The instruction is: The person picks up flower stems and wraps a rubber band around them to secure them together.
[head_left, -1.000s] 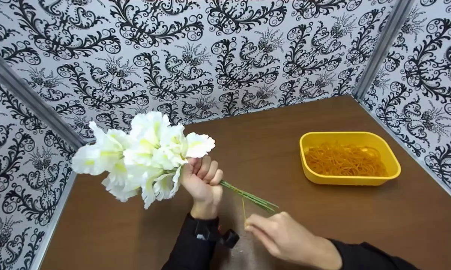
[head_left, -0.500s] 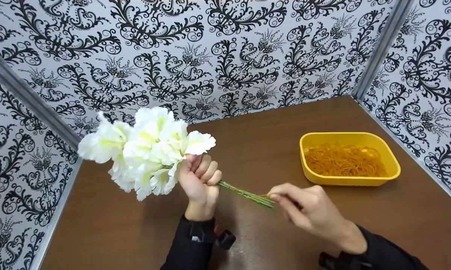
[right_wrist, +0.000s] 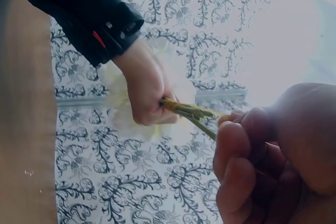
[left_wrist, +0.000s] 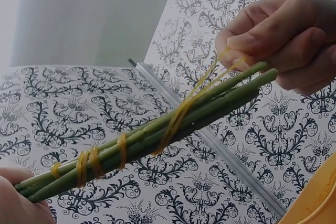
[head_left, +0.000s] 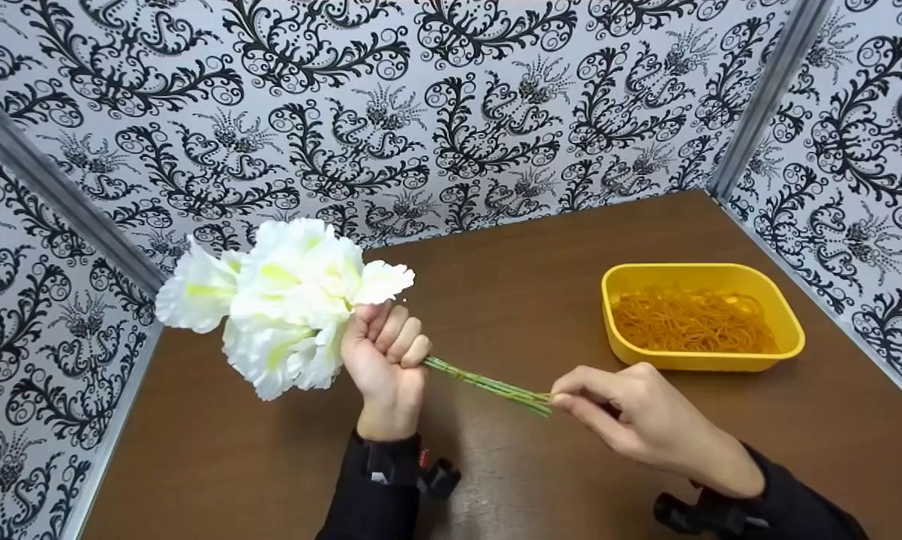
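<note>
My left hand (head_left: 387, 356) grips a bunch of white flowers (head_left: 286, 300) by the green stems (left_wrist: 142, 137), just below the blooms. In the head view the blooms point left and the stem ends point right. A yellow rubber band (left_wrist: 178, 116) is wound several times around the stems. Its free loop stretches past the cut ends to my right hand (head_left: 646, 412), which pinches it between thumb and forefinger. The left wrist view shows the right fingers close beside the stem tips. Part of the stems is hidden inside the left fist.
A yellow plastic tub (head_left: 702, 360) holding many loose rubber bands (head_left: 691, 322) stands on the brown table (head_left: 488, 292) at the right. Walls with a black-and-white pattern (head_left: 383, 150) close in the back and both sides.
My right hand has moved right and up from below the stems to beyond their ends, drawing the rubber band along. The left hand and flowers have shifted slightly left.
</note>
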{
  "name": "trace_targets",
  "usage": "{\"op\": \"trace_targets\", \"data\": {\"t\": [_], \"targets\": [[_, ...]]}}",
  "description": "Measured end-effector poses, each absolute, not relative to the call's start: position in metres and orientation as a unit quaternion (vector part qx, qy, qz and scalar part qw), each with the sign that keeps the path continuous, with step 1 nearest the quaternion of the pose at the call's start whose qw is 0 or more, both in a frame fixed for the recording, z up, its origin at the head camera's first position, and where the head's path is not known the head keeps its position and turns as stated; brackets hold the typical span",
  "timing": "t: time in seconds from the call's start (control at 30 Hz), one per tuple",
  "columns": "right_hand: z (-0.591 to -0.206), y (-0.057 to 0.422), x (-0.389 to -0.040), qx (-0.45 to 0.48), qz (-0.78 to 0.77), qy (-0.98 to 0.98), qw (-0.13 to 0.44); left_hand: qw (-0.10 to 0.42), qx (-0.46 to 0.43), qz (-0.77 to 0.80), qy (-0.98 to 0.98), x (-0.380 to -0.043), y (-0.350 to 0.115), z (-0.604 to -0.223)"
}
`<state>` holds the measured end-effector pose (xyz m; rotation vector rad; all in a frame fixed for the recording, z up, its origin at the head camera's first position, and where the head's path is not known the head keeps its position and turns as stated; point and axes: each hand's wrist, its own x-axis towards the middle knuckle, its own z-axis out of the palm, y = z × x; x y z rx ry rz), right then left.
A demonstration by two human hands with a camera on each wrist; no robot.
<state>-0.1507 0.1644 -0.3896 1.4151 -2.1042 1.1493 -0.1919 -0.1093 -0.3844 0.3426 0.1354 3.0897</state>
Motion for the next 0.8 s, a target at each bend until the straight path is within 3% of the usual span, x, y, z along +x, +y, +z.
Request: {"op": "trace_targets", "data": {"t": [0.4,0.8], "targets": [[-0.384,0.176,-0.154,0.471,0.349,-0.786,0.196,0.032,0.085,0.996,0.000,-0.194,-0.110,-0.385],[-0.382,0.181,-0.155,0.434,0.314,-0.823,0.187,0.011,0.052,0.999,0.001,-0.193,-0.110,-0.382]]}}
